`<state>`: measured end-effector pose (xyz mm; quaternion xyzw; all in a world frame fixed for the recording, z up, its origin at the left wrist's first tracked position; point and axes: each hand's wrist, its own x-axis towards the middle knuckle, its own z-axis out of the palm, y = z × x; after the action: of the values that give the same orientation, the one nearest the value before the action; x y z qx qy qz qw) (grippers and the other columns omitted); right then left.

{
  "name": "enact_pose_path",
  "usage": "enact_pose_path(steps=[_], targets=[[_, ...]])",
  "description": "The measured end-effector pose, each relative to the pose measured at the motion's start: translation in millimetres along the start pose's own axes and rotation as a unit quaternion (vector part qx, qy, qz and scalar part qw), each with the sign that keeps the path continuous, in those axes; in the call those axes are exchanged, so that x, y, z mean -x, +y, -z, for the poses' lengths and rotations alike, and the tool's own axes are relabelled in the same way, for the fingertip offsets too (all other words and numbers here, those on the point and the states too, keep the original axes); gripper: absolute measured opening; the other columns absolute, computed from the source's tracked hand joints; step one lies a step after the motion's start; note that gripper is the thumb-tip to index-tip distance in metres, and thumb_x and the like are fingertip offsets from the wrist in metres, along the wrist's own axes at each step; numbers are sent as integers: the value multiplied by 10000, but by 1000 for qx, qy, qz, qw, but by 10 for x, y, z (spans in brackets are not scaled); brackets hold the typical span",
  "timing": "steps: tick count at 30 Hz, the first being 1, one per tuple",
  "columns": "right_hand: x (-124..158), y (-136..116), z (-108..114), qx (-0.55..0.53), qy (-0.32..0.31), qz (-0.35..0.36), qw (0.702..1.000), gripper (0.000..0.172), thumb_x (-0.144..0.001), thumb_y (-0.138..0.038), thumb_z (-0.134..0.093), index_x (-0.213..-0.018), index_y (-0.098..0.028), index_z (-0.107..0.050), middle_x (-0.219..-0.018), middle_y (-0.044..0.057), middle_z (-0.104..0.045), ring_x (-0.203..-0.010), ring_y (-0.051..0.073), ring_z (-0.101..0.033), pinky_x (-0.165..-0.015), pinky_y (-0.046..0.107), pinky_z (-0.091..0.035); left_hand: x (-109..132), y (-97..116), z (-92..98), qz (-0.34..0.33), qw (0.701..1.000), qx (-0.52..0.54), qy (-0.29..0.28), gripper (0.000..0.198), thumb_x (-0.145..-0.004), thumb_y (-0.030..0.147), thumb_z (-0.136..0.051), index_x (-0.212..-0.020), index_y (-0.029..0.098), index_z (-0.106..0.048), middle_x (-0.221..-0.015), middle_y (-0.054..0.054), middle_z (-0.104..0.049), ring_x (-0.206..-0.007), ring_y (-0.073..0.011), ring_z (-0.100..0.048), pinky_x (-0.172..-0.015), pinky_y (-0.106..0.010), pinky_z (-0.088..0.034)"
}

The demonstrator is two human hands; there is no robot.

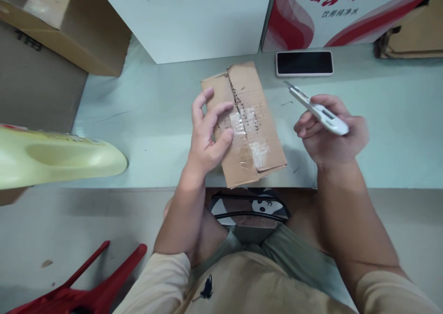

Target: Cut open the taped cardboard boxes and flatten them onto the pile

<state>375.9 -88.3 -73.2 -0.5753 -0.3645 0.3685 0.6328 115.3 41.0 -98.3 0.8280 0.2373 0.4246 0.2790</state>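
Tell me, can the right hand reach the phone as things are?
Probably yes. The phone lies on the table just beyond the right hand, with nothing between them. But that hand holds a knife, so its fingers are not free.

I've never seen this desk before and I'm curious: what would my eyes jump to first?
Probably the flat cardboard parcel in the middle of the pale table, taped along its ragged seam, with the left hand resting on it. Next comes the white cutter gripped in the right hand beside it, blade out and clear of the parcel. Behind them lies a black phone.
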Motion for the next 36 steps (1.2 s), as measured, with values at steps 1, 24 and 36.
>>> enact_pose_path(steps=[1, 24, 36], targets=[[2, -16, -19, -14, -5, 23, 1000, 398, -716, -518, -476, -1029, -308, -605, -743, 16, -676, -535, 202, -555, -552, 383, -459, 1, 2, 0, 0, 1000, 1, 0, 586, -955, 742, -535, -1382, 345, -593, -1580, -99, -427, -1545, -397, -404, -1311, -650, -312], [690, -450, -651, 304, 0, 237, 923, 218, -988, -412, -646, -1125, -269, -737, -777, -3, -760, -611, 150, -706, -570, 272, -571, 10, 68, 0, 21, 999, 26, -8, 514, -993, 679, -520, -1384, 351, -579, -1596, -96, -417, -1555, -373, -410, -1304, -610, -367], [653, -511, -731, 338, 2, 230, 913, 156, -928, -334, -693, -1069, -274, -721, -738, -30, -751, -542, 136, -683, -523, 259, -551, 1, 108, 4, 31, 999, 17, -7, 487, -995, 680, -516, -1348, 353, -592, -1577, -82, -446, -1555, -344, -411, -1310, -583, -393]])
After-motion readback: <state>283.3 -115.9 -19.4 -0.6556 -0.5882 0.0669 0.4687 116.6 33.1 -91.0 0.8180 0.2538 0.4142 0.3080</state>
